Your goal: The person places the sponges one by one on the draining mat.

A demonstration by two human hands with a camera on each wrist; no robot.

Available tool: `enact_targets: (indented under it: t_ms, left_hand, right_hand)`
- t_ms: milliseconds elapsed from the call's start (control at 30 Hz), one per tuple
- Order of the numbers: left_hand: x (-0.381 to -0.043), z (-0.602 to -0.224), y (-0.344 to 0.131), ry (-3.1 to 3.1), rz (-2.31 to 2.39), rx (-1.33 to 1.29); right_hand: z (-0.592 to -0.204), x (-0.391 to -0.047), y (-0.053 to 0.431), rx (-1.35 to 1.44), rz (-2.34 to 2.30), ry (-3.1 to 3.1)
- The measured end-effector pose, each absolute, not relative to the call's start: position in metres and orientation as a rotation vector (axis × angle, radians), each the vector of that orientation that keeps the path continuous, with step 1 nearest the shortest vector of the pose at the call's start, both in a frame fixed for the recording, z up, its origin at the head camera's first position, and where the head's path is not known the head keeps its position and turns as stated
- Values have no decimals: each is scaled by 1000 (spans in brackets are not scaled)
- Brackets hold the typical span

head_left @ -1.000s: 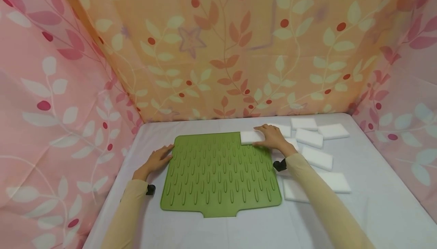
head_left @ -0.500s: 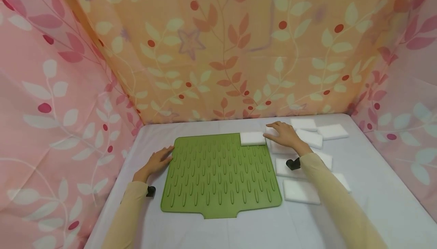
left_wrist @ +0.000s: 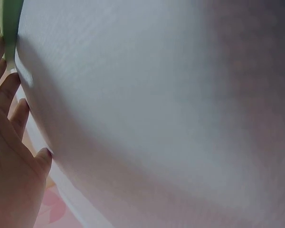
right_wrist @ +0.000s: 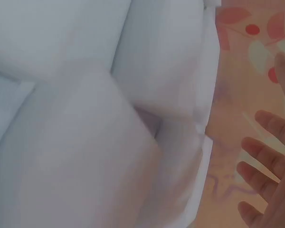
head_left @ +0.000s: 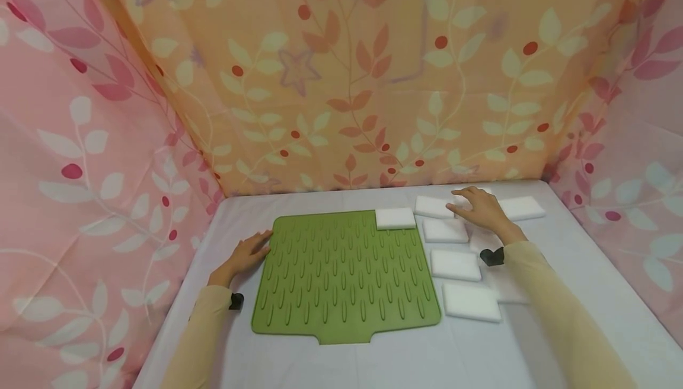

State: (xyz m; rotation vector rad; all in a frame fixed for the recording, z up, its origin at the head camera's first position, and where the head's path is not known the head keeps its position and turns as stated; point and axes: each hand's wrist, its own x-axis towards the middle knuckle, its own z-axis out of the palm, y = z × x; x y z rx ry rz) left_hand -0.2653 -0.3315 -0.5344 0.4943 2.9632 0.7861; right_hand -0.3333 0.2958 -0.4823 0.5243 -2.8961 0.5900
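A green ridged mat (head_left: 341, 273) with a short tab at its front lies on the white-covered table. One white rectangular sponge-like block (head_left: 395, 217) sits on its far right corner. At the mat's left edge, my left hand (head_left: 246, 254) rests with fingers extended, the fingertips touching the rim near the green strip (left_wrist: 9, 26) in the left wrist view. My right hand (head_left: 482, 210) is over the far group of white blocks (head_left: 445, 230), fingers spread and holding nothing. It hides part of the blocks behind it; in the right wrist view several blocks (right_wrist: 161, 57) overlap closely.
Along the mat's right side stand more white blocks in a rough column, including a near one (head_left: 472, 302). Another block (head_left: 522, 208) lies at the far right. Patterned cloth (head_left: 320, 110) encloses the table at the back and sides.
My right hand has let go of the white block on the mat's corner and moved right, over the loose blocks. My left hand has stayed at the mat's edge.
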Motion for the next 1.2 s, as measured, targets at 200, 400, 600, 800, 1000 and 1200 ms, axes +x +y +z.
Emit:
enact_targets:
  t_ms: [200,400,600,800,1000,1200]
  left_hand:
    - [-265,-533,-331,2948,798,488]
    - [-267,-535,-331,2963,776,485]
    - [-266,-534,-330,2962,791,484]
    - [-265,-534,-329,2956,799,482]
    - [-266,-535,-329,2949,787,500]
    - [-266,-535,-330,2960,797,499]
  right_hand:
    - [-483,-332,324,443,553,-2910]
    - [-484,-332,351,389,529,-2952]
    - [-486,-335,375,360,486,-2971]
    - [-493,-333,394,377,457,-3010]
    - [-494,-330,410,424,474,-3054]
    - [-494,-333,421,519,399,-3058]
